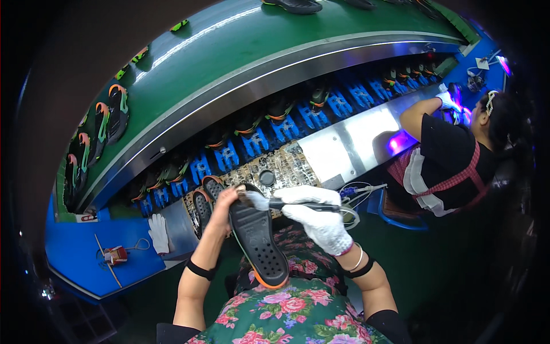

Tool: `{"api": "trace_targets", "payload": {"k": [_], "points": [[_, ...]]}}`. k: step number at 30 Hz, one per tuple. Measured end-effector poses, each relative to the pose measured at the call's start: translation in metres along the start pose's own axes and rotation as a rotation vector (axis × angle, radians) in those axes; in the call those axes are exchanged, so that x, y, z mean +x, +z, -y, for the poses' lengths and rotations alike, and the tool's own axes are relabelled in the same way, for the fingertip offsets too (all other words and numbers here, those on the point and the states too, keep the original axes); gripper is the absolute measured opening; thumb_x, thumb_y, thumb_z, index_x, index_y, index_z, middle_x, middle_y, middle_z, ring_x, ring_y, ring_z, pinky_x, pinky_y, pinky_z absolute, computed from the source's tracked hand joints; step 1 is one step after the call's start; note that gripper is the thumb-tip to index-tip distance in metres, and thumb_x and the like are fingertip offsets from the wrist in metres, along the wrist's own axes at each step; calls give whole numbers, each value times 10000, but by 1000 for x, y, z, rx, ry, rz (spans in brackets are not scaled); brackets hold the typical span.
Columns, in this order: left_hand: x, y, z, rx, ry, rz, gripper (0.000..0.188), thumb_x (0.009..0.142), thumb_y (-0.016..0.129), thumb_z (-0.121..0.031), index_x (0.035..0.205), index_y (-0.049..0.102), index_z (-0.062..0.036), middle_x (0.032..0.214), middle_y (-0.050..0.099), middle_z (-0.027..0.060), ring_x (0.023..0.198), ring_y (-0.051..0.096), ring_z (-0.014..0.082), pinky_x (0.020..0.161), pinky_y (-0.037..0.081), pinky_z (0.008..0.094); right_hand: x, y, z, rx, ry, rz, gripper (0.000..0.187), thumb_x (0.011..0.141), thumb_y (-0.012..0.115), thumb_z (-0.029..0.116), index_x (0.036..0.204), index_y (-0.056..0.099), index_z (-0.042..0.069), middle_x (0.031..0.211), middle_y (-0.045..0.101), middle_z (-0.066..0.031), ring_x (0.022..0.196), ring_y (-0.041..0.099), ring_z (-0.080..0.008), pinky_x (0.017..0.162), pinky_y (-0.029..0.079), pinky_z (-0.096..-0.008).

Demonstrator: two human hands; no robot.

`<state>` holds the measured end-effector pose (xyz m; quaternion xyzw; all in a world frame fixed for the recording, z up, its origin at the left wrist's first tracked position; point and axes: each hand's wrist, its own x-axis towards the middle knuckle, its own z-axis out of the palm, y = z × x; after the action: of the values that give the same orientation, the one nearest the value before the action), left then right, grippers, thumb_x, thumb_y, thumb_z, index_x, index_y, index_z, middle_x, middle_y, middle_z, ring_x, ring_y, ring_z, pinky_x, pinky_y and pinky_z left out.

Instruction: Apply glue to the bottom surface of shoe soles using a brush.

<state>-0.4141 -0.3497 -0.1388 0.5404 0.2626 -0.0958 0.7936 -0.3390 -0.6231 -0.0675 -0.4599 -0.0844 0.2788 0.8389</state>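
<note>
My bare left hand (222, 211) grips a black shoe sole (256, 241) with an orange and green edge by its upper end. The sole is tilted, its heel with a cluster of holes pointing down toward my body. In a white knit glove, my right hand (314, 218) is closed around a black-handled brush (306, 206). A pale tube shows beside that handle. The pale bristles lie over the top end of the sole; whether they touch it I cannot tell. Two more dark soles (201, 209) rest just left of my left hand.
A metal-edged green conveyor (229, 49) carries shoe parts. Below it, blue holders (255, 143) with shoe uppers stand in a row. A round black lid (267, 178) sits on the taped bench. At left lie a white glove (158, 234) and red box (116, 255). A co-worker (458, 149) sits at right.
</note>
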Motion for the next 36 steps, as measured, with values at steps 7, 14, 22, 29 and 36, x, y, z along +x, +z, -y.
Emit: {"api": "trace_targets", "payload": {"k": [7,14,22,29,36], "points": [[-53,60,50,-524,-212,552,1301,758,203,-1005,1575,325,0,1487,477,327,1375,490,461,1171,371,553,-5,-3,1,-175,-19,-30,213,836,737,-76,1047,756,-52,1100,756,-160,1004,715,-198,911,573,-330],[-35,92,30,-735,-135,424,1230,733,163,-1024,1363,522,-31,1098,673,191,938,681,313,917,544,482,-5,0,20,-259,-159,-7,215,833,776,-17,1047,758,-25,883,745,-122,655,714,-174,597,573,-284],[-34,127,15,-648,4,101,1031,891,271,-896,1553,406,-117,1525,503,114,1367,508,315,1151,398,506,22,5,32,-1046,-931,38,298,757,783,-39,1045,768,35,998,773,-133,886,742,-277,802,563,-357],[-19,121,30,-667,52,369,1110,862,182,-935,1538,420,-89,1469,552,133,1338,545,308,1151,410,461,8,6,17,-1089,-852,253,344,774,780,9,1114,764,58,1106,752,-137,959,717,-293,819,567,-381],[-25,120,18,-491,38,61,1117,844,216,-950,1534,432,-99,1494,522,133,1343,530,314,1143,415,482,14,-7,29,-1095,-820,199,431,799,707,37,1230,717,34,1213,722,-161,1054,696,-336,942,532,-444]]}}
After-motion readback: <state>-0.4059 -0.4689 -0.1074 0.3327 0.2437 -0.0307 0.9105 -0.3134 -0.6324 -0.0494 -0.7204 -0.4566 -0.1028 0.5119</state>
